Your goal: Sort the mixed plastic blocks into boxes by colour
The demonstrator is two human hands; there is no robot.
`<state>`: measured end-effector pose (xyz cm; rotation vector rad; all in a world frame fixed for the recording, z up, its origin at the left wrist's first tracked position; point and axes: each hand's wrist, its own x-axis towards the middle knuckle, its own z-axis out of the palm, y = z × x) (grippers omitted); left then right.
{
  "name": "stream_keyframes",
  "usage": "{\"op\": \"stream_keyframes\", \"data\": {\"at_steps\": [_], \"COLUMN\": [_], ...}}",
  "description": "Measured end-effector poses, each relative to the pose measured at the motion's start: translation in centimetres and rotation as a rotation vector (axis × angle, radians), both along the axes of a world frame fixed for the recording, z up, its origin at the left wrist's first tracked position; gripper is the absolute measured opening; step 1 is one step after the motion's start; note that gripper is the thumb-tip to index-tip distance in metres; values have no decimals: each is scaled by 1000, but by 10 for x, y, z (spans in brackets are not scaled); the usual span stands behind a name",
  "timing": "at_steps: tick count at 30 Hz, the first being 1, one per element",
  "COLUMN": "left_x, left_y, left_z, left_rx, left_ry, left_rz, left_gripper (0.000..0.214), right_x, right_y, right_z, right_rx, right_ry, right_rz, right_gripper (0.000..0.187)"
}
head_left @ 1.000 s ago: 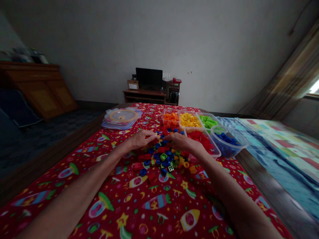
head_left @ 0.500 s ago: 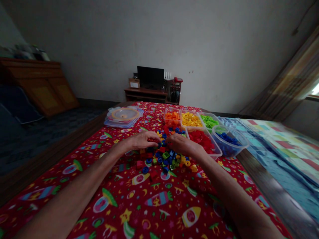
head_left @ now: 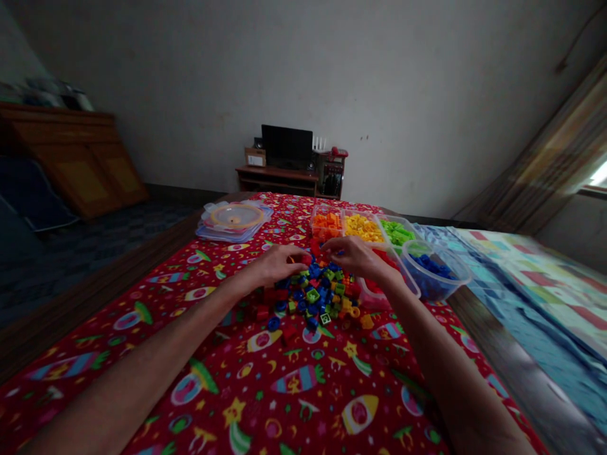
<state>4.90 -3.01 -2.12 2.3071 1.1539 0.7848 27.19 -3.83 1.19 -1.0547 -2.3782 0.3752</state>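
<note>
A mixed pile of small plastic building blocks (head_left: pixel 313 296) in blue, green, red and yellow lies on the red patterned tablecloth (head_left: pixel 303 411). At the pile's far left side, my left hand (head_left: pixel 279 263) has its thumb and fingers closed around a red block (head_left: pixel 306 260). Opposite it, my right hand (head_left: pixel 353 254) hovers over the far right of the pile. Its fingers are bent together, and whatever is between them is too small to make out. Just beyond the fingertips sit some red pieces (head_left: pixel 316 245).
Right of the pile stand clear boxes of orange (head_left: pixel 327 224), yellow (head_left: pixel 364 227), green (head_left: pixel 397 232) and red blocks (head_left: pixel 386 259), plus a round tub (head_left: pixel 439 287) with blue ones. Stacked lids (head_left: pixel 234 221) lie at the back left. A bed (head_left: pixel 531 284) adjoins the table's right side.
Both hands have lifted slightly and moved a little apart, uncovering more of the pile's middle. A red block now shows at my left fingertips.
</note>
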Motion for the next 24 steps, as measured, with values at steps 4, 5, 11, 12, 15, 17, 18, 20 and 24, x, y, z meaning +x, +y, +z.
{"op": "stream_keyframes", "data": {"at_steps": [4, 5, 11, 12, 15, 17, 18, 20, 24], "left_x": [3, 4, 9, 8, 3, -3, -6, -9, -4], "left_y": [-5, -6, -4, -4, -2, 0, 1, 4, 6], "left_z": [4, 3, -6, -6, -3, 0, 1, 1, -10], "left_rx": [-214, -248, -254, -242, -187, -138, -113, -75, 57], "left_ry": [-186, -194, -161, -163, -134, -92, -70, -24, 33], "left_rz": [57, 59, 57, 56, 58, 66, 71, 75, 6], "left_gripper": [47, 49, 57, 57, 58, 54, 52, 47, 30], "right_x": [-10, -12, -16, -15, -4, 10, 19, 39, 74], "right_y": [-2, -4, -12, -12, -10, -7, -5, -2, 4], "right_z": [-3, -4, 1, 3, 11, 17, 20, 24, 25], "right_rx": [-3, 3, 30, 32, 49, 78, 94, 112, 69], "right_ry": [31, 27, -95, -110, -141, -163, -182, -243, -404], "right_rz": [63, 92, 141, 118, 17, -93, -158, -297, -520], "right_gripper": [34, 36, 22, 21, 19, 19, 20, 20, 21]}}
